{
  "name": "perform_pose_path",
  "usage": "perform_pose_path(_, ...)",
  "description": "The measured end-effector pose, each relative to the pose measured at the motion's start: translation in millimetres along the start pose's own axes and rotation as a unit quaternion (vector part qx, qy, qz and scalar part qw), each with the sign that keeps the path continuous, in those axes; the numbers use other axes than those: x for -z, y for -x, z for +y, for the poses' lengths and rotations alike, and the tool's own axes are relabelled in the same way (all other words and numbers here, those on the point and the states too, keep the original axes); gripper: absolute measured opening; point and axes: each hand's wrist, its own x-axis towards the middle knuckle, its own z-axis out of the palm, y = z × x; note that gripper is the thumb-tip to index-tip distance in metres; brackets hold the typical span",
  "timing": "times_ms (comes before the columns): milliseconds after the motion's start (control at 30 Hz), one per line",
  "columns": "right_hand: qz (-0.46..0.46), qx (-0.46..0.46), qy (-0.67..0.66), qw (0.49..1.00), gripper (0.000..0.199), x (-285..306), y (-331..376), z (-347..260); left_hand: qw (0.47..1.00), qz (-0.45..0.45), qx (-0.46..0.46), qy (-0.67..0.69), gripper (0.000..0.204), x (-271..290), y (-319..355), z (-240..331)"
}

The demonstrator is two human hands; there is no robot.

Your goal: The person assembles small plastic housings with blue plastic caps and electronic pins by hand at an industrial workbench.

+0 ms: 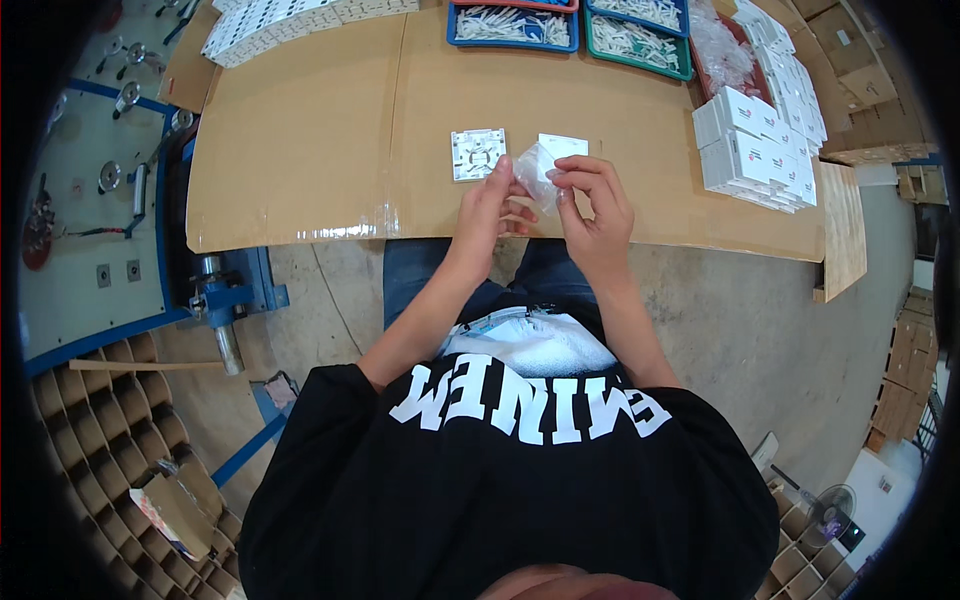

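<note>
The desk (pixel 300 150) is topped with brown cardboard sheets, and its near edge runs across the middle of the view above a grey concrete floor (pixel 740 320). To the left stands a grey-green bench (pixel 80 240) with a blue frame, carrying small metal fittings (too small to make out), and in the lower left corner lies a cardboard divider grid (pixel 110 420) of empty cells. Flat cardboard is stacked at the far right edge, and a fan (pixel 832 508) shows low on the right. The fisheye rim darkens the corners, and the far edge of the desk is cut off, so the bins there show only in part. A blue bin (pixel 512 26) and a green bin (pixel 640 38) hold small white pieces whose kind cannot be told; a red bin (pixel 722 55) beside them holds clear bags. White boxes (pixel 760 150) are piled at the right of the desk, and more white parts sit in rows at the top left (pixel 270 25). A white square plate (pixel 478 154) lies flat on the desk just left of the hands, and a white card (pixel 563 146) lies just behind them. The left hand (pixel 488 208) and the right hand (pixel 598 205) are both closed in a pinch on a small clear bag (pixel 537 175), held between them just above the near edge of the desk; what is inside it is hard to see. A larger bag (pixel 530 345) rests in the person's lap.
</note>
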Motion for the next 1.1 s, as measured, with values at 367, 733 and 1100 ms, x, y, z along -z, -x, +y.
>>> perform_pose_path(367, 0.031, -0.189, -0.206, 0.960, 0.021, -5.0, 2.0, 15.7, 0.998, -0.013, -0.021, 0.055, 0.030, 0.4, -4.7, 1.3)
perform_pose_path(733, 0.026, -0.341, -0.347, 0.873, 0.017, -6.6, 7.5, 26.4, 0.995, -0.003, 0.007, 0.097, 0.037, -1.0, -4.8, 7.3)
perform_pose_path(1100, -0.155, -0.431, -0.457, 0.762, 0.022, 14.7, -0.5, 40.5, 0.997, -0.045, -0.064, -0.023, 0.032, 10.3, -8.9, 10.3)
